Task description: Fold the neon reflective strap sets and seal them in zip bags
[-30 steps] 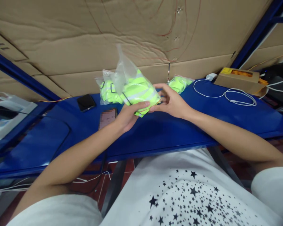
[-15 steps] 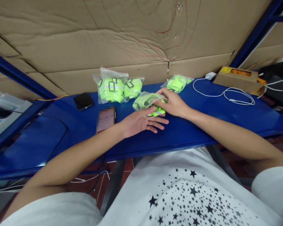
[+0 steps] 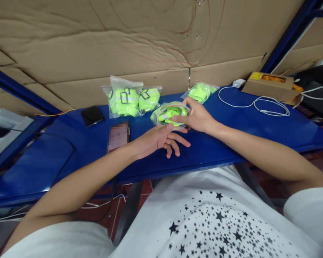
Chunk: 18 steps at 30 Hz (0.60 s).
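Over the table, a clear plastic bag [image 3: 155, 116] has its mouth facing me, with a folded neon-yellow reflective strap [image 3: 174, 111] inside. My right hand [image 3: 200, 115] grips the bag and strap from the right, its thumb in the mouth over the strap and its other fingers mostly hidden behind. At the near rim, my left hand [image 3: 158, 141] holds the bag edge between thumb and index finger, the other fingers spread loosely below. Behind stand more clear bags of neon-yellow straps with dark buckles: a large one [image 3: 125, 100], a smaller one [image 3: 150, 99] and one at right [image 3: 200, 92].
On the blue table [image 3: 218, 143] lie a black phone [image 3: 92, 115] and a second phone-like device [image 3: 118, 135] with a lit screen. A white charger cable [image 3: 271, 107] and a cardboard box [image 3: 269, 87] are at right. A cardboard wall [image 3: 150, 43] closes the back.
The bag's mouth has tipped toward me and widened, showing more of the strap. My left hand has shifted slightly down and left, its fingers more curled. The camera view has shifted slightly.
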### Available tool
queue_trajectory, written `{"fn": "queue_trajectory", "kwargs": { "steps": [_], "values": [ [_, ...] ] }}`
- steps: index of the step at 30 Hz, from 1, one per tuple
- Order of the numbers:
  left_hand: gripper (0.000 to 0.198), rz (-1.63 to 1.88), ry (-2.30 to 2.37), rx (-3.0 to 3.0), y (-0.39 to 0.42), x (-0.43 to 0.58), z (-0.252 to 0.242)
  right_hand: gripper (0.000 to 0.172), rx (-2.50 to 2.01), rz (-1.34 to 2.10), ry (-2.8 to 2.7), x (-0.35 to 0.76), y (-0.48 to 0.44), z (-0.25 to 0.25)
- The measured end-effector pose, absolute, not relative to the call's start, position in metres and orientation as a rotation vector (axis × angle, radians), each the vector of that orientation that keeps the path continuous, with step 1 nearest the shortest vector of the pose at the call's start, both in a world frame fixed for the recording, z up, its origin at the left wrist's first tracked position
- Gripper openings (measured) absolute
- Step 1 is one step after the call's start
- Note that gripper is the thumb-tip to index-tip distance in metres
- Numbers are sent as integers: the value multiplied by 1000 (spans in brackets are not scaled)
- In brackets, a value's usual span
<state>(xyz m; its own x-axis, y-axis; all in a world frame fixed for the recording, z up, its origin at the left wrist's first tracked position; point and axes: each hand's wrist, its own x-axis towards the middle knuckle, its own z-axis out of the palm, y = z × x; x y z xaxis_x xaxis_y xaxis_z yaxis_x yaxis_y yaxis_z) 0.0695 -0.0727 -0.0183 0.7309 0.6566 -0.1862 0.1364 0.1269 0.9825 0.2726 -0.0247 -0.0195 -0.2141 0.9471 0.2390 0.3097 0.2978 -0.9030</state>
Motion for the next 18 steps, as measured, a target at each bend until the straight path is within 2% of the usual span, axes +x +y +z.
{"fn": "queue_trajectory", "kwargs": {
  "steps": [3,4,6,9,11,15,18],
  "values": [
    [62,943,876,2051,-63,62,-21,49,-1044,1401,-1415,280,-18,-14],
    [62,1187,925,2245,-59,59,-22,47,-998,1539,-1350,282,-17,-12],
    [77,1538,953,2481,-49,54,-24,45,-924,1774,-1301,283,-18,-11],
    [94,1472,957,2567,-39,50,-24,51,-859,1864,-1400,278,-29,-12],
    [86,1393,1001,2492,-37,49,-21,62,-865,1551,-1538,276,-37,-11],
    [69,1391,1024,2295,-39,51,-14,81,-809,471,-1889,284,-43,-9],
    [69,1302,907,2305,-43,53,-13,79,-687,88,-2176,291,-42,-9]
  ]
}}
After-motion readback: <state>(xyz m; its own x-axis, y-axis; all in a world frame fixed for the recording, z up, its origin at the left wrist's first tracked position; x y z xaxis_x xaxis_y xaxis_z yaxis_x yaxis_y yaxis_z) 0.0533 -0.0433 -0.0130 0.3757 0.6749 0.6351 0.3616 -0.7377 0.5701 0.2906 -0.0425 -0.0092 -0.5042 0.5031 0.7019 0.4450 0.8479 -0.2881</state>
